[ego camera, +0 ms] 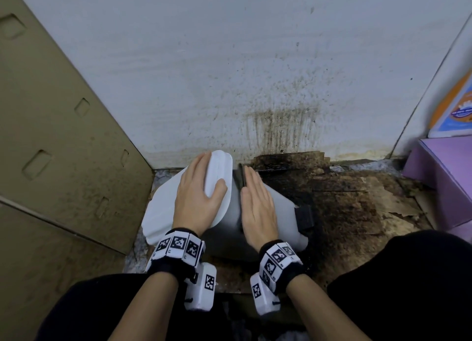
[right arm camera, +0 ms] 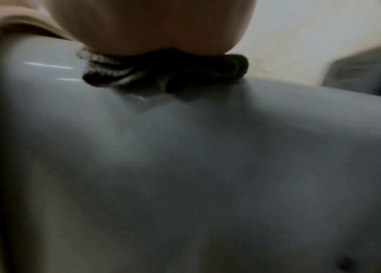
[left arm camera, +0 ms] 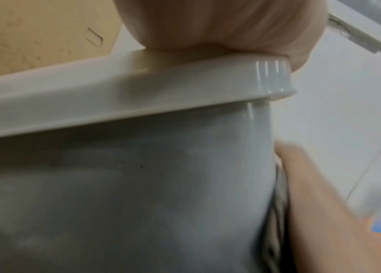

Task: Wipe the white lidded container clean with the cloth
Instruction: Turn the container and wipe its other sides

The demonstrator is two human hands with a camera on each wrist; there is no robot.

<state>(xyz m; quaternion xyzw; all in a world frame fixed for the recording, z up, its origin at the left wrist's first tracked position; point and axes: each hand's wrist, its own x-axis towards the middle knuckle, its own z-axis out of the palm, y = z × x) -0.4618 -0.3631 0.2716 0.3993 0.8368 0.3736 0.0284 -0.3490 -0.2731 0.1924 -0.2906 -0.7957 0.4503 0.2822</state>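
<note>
The white lidded container (ego camera: 283,213) lies tilted on the floor, its lid (ego camera: 219,169) turned to the left. My left hand (ego camera: 196,195) rests flat on the lid with straight fingers reaching its far edge and the thumb spread. In the left wrist view the palm (left arm camera: 220,24) presses on the lid (left arm camera: 138,96). My right hand (ego camera: 258,205) lies flat on the container's grey side, pressing a dark cloth (ego camera: 241,177) under its fingers. The cloth (right arm camera: 161,77) shows bunched beneath the palm (right arm camera: 150,24) on the container wall (right arm camera: 185,166).
A black clip or handle (ego camera: 304,216) sticks out of the container's right side. Brown cardboard (ego camera: 51,136) leans at the left. The wall (ego camera: 255,72) behind is stained, and the floor (ego camera: 357,200) to the right is dark with grime. A purple box (ego camera: 447,174) stands at the right.
</note>
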